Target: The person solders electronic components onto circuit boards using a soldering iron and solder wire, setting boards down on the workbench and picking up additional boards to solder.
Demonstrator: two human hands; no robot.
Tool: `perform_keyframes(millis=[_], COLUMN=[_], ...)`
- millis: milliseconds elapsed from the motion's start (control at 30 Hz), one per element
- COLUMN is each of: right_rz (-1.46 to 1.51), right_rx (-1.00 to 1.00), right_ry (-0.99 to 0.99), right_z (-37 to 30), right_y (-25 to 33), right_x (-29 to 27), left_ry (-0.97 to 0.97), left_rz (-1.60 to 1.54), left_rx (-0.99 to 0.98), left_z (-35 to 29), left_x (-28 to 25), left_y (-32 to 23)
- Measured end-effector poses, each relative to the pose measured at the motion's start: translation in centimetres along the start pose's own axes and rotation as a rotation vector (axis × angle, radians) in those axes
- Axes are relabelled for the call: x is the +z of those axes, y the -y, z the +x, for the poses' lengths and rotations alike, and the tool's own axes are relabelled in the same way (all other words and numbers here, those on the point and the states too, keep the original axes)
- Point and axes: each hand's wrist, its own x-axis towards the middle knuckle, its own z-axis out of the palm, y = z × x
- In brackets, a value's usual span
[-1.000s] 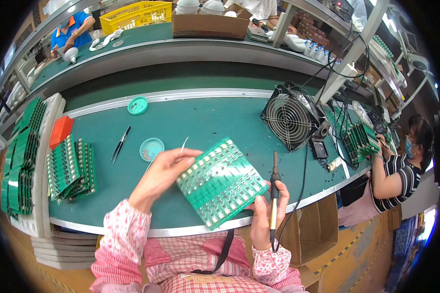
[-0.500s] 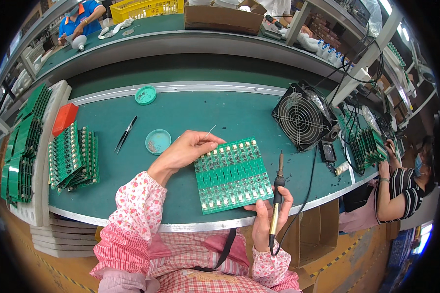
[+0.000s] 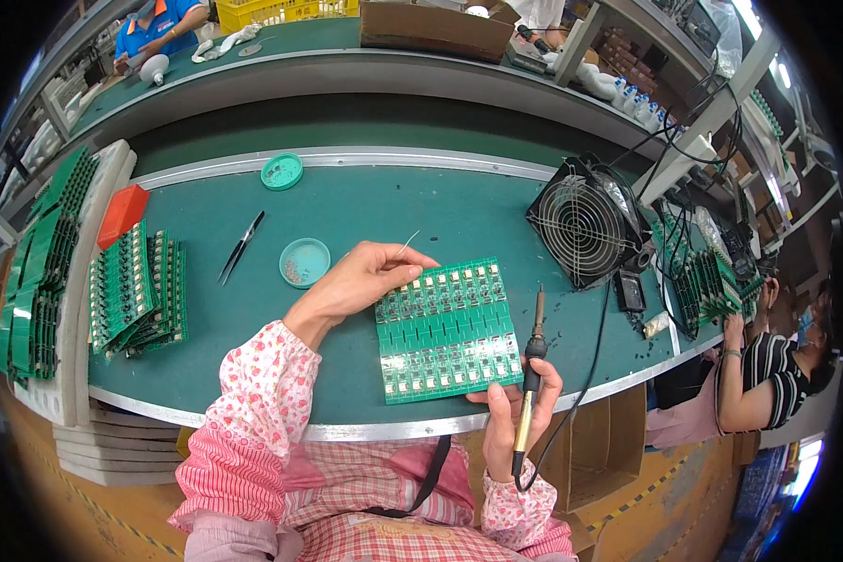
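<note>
A long green workbench (image 3: 365,211) curves across the scene, with a second bench beyond it on the far side. At the left edge stands a white rack (image 3: 75,281) filled with green boards, and just right of it lies a fanned stack of green circuit boards (image 3: 136,290). A black fan (image 3: 583,221) stands on the right part of the bench.

Near the front edge, in the middle, a green panel of small circuit boards (image 3: 448,328) lies flat on the bench. The left hand (image 3: 361,281) rests at the panel's far left corner, its fingers pinched closed on a thin strand of solder wire (image 3: 406,244) that points up and to the right. The right hand (image 3: 513,412) sits at the panel's near right corner, thumb touching the panel's edge, fingers wrapped around the handle of a soldering iron (image 3: 532,365) held upright with the tip pointing away, just right of the panel; its cable trails off to the right.

Left of the left hand sits a small round teal dish (image 3: 304,261), then black tweezers (image 3: 242,246). A second teal dish (image 3: 282,171) lies farther back, and a red box (image 3: 122,214) sits by the rack.
</note>
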Motion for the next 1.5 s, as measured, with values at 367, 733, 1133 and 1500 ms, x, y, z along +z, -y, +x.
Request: perform_keyframes(millis=[367,733,1133,1500], right_rz=[-0.016,-0.018,-0.064,-0.062], right_rx=[0.017,0.023,-0.005,-0.018], right_ry=[0.017,-0.017,-0.012,0.029], right_z=[0.1,0.1,-0.1,-0.3], right_y=[0.3,0.5,0.3,0.3], right_x=[0.1,0.4,0.4,0.1], left_ry=[0.013,0.031,0.028,0.013], left_rz=[-0.010,-0.013,0.018,0.034], left_rx=[0.024,0.026,0.022,0.045], left_z=[0.4,0.4,0.6,0.6], left_x=[-0.3,-0.4,-0.3,-0.3], left_y=[0.9,0.9,1.1,1.4])
